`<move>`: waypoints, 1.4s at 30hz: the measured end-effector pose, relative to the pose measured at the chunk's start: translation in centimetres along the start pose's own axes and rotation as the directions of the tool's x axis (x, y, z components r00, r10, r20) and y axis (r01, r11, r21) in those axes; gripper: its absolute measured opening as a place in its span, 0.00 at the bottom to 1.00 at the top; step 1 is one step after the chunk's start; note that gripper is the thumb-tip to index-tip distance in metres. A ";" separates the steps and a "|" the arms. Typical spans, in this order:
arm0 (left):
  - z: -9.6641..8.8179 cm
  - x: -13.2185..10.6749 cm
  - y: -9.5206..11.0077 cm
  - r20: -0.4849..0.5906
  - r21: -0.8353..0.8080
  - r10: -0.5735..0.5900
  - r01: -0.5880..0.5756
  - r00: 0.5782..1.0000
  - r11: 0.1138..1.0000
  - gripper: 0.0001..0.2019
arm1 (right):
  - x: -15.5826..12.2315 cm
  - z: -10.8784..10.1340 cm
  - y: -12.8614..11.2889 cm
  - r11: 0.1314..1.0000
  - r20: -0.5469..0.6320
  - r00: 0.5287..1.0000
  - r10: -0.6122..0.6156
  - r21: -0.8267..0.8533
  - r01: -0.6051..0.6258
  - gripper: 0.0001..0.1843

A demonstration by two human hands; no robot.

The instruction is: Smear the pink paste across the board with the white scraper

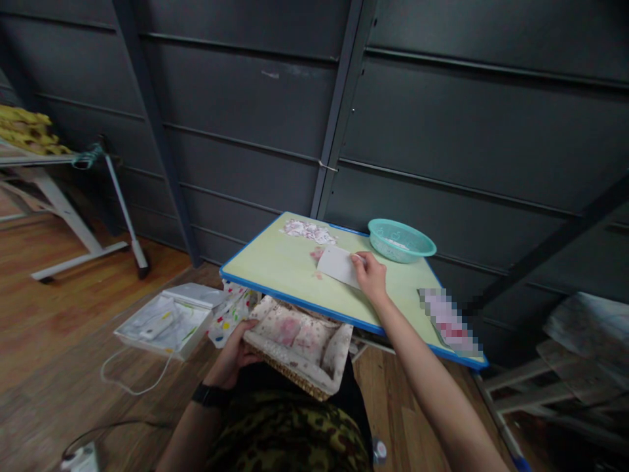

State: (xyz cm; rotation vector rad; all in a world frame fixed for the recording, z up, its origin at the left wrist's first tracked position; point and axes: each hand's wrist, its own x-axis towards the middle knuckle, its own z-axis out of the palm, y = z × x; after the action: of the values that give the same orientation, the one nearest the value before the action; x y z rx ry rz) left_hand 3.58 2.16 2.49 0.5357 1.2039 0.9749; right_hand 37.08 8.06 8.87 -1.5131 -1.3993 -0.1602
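Observation:
My right hand [371, 275] is closed on a flat white card [339, 265], which rests against the tabletop beside some small pinkish pieces [317, 254]. With my left hand [239, 354] I grip the left side of a cloth-lined wicker basket [295, 337], held at the near edge of the table [268, 262]. Pink bits lie inside the basket on its patterned lining. A heap of small white and pinkish paper-like pieces [309, 231] is spread at the table's far left.
A turquoise plastic basket [403, 241] with pale pieces inside stands at the back right. A blurred-out packet [449, 321] lies at the right edge. On the left, an open white box [167, 321] has a white cord. Dark metal panels [246, 118] rise behind the table.

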 end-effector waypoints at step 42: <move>0.3 -0.3 -0.1 -0.002 -0.008 -0.021 0.021 1.000 1.000 0.06 | -0.8 0.8 -2.8 0.862 0.500 0.856 0.130 0.370 -0.347 0.36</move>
State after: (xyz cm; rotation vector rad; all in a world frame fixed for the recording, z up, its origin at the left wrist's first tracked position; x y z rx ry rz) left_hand 3.91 1.84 2.67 0.5154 1.2044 0.9622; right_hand 34.16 7.51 9.57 -1.3592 -1.4544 0.6906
